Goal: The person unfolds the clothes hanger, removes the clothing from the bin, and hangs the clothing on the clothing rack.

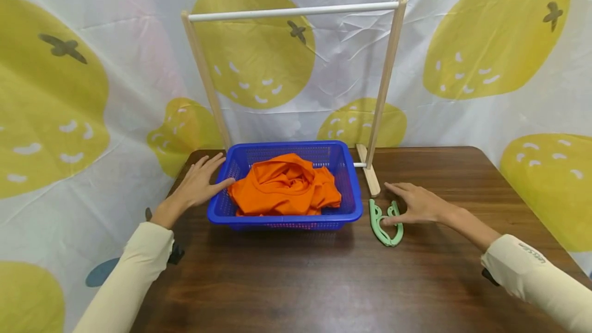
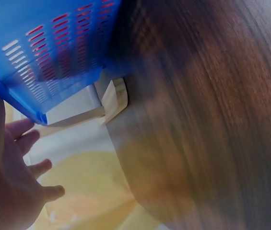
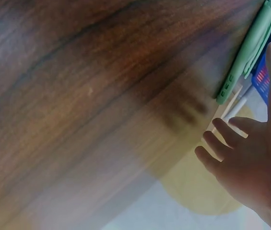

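Brown tabletop (image 1: 296, 281); right hand (image 1: 418, 204) outstretched near hanger (image 1: 376, 221), fingers spread.

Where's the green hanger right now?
In the head view, the green hanger lies on the brown table, just right of the blue basket, between it and the right hand.

A screened-off tabletop nook, room type unclear: fruit-print cloth (image 1: 342, 81) around a brown table (image 1: 287, 281)

Smooth plastic hanger (image 1: 375, 226), plastic basket (image 1: 284, 218), matt cloth (image 1: 277, 197), glossy wooden table (image 1: 314, 281)
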The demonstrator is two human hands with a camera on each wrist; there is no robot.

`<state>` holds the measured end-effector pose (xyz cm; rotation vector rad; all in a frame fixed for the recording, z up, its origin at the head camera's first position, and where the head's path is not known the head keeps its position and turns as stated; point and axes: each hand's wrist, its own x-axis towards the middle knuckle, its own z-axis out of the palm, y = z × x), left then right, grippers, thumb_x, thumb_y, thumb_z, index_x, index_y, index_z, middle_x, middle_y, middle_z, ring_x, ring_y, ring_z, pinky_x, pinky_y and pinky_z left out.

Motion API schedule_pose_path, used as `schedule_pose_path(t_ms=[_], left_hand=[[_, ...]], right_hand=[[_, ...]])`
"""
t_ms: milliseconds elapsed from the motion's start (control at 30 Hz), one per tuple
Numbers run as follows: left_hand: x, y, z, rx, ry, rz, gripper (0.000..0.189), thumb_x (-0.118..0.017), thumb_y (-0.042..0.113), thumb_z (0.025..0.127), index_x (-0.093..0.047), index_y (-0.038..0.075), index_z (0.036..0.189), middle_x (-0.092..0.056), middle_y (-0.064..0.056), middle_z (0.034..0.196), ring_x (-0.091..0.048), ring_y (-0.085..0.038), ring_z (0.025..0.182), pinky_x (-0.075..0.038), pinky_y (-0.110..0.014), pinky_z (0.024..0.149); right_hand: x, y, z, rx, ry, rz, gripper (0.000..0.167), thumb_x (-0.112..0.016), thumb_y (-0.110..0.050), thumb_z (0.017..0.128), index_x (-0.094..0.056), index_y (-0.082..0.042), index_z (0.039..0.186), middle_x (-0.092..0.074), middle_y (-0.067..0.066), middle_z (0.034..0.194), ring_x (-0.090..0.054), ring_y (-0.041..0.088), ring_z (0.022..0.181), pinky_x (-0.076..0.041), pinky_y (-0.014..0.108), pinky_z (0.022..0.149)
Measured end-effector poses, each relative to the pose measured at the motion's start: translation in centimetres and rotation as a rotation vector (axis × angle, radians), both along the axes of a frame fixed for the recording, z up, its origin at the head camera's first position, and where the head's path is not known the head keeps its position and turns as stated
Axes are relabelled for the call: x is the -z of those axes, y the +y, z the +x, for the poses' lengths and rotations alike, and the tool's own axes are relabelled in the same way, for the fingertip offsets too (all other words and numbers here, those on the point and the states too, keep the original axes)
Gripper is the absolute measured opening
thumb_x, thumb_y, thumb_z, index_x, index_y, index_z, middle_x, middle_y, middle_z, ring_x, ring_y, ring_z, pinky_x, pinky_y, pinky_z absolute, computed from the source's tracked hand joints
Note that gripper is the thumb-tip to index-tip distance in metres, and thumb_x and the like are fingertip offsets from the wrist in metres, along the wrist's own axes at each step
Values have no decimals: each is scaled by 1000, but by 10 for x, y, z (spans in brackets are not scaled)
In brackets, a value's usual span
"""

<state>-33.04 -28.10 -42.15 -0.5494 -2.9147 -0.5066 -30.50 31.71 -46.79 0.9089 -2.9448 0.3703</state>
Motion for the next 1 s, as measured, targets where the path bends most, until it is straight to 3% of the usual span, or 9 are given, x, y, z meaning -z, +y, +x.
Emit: schedule_pose_path(t_ms=[200, 367, 733, 1000], left_hand=[[2, 0, 0, -3, -26, 18, 79, -59, 53, 102, -36, 7, 162, -35, -18, 165, -17, -48, 154, -8, -72, 119], [2, 1, -1, 20, -18, 37, 74, -60, 46, 103, -37, 6, 161, -33, -17, 167, -17, -49, 154, -9, -74, 118], [1, 5, -2, 26, -9, 51, 74, -64, 44, 101, -41, 4, 159, -36, -16, 165, -20, -49, 153, -10, -73, 119], [0, 5, 0, 19, -18, 58, 74, -65, 41, 100, -41, 3, 158, -37, -18, 164, -22, -49, 152, -10, -72, 119]], right_hand=[[1, 0, 0, 42, -60, 10, 109, -76, -70, 82, -44, 4, 154, -49, 32, 148, -48, 51, 135, -46, 65, 103], [4, 0, 0, 36, -54, -5, 107, -77, -69, 81, -46, 5, 152, -52, 28, 146, -50, 48, 134, -47, 63, 101], [10, 0, 1, 21, -38, -45, 100, -81, -67, 79, -57, 5, 145, -57, 19, 132, -56, 36, 119, -54, 52, 89], [12, -1, 0, 21, -38, -76, 87, -85, -64, 76, -69, -3, 135, -62, 11, 118, -57, 24, 102, -49, 36, 75]])
